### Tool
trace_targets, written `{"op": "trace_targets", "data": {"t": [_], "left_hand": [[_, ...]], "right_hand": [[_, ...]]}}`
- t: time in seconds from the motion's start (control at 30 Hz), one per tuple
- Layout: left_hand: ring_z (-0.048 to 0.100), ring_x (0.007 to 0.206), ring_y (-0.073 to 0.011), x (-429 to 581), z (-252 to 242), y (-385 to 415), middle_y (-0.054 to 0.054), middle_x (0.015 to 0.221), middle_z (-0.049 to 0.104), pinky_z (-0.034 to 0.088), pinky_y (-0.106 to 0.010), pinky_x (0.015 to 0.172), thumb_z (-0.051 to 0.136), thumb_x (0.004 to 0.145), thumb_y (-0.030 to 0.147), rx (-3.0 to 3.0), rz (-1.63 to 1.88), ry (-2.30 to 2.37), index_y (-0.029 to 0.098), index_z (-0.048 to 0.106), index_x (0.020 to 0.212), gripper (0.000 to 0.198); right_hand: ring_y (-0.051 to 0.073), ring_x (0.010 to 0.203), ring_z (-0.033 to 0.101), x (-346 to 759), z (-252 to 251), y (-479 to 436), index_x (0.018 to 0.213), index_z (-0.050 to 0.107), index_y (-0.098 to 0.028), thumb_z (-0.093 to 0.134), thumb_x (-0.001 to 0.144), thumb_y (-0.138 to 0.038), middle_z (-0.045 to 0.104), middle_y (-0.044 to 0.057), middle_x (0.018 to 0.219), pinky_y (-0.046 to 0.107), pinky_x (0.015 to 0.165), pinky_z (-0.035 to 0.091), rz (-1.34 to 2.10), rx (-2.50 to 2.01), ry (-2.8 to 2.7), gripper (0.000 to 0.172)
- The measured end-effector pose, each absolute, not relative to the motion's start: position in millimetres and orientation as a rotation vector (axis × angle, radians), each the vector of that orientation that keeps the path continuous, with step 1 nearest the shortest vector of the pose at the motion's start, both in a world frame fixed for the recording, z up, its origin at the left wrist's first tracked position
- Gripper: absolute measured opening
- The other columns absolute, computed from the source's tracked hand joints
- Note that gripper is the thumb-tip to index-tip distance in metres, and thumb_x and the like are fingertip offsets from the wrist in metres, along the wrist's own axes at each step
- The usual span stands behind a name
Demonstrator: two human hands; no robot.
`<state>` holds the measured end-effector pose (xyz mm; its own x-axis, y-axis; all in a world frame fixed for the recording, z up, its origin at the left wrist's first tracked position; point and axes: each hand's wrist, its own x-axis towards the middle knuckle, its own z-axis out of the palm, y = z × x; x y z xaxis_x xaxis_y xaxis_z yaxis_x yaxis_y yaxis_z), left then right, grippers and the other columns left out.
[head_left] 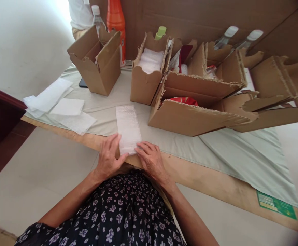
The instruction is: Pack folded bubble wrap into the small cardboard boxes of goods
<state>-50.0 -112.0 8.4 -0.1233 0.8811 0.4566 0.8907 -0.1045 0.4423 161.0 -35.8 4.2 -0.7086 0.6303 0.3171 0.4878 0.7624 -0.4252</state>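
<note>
A flat white bubble wrap pouch [128, 126] lies lengthwise on the cloth in front of me, its near end at the wooden table edge. My left hand [109, 156] rests along its near left side, fingers stretched out and thumb at the bottom edge. On the near right corner lies my right hand [152, 160], its fingers laid flat over the pouch's edge. Neither hand grips anything. Off to the left, several more bubble wrap pouches [70, 107] lie loosely overlapping.
Cardboard boxes stand along the back: one box [97, 68] at left, one with white pouches [146, 83], and a wide box [189, 118] with a red item inside. An orange bottle [116, 24] stands behind. A dark phone-like object [82, 83] lies beside the left box.
</note>
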Motion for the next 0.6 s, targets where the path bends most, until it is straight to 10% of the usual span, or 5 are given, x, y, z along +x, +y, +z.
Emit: {"op": "trace_targets", "data": {"t": [0.17,0.6], "left_hand": [[0.069,0.111,-0.0288,-48,13,-121,-0.010,0.110,0.077,0.054,-0.047,0.098,0.061,0.097,0.022,-2.307,-1.102,-2.010,0.021,0.071,0.115,0.021],[0.068,0.100,-0.0251,-54,4,-93,-0.009,0.104,0.075,0.058,-0.041,0.092,0.056,0.096,0.021,-2.011,-1.266,-2.374,0.020,0.069,0.119,0.026]], "right_hand": [[0.024,0.104,0.069,153,12,-18,0.114,0.075,-0.022,0.053,0.102,-0.016,0.080,0.008,0.110,0.043,0.094,0.052,0.632,-0.826,-2.501,0.026],[0.027,0.123,0.064,152,15,-29,0.124,0.072,-0.026,0.055,0.101,-0.018,0.073,0.011,0.129,0.047,0.100,0.050,0.391,-0.783,-2.502,0.030]]}}
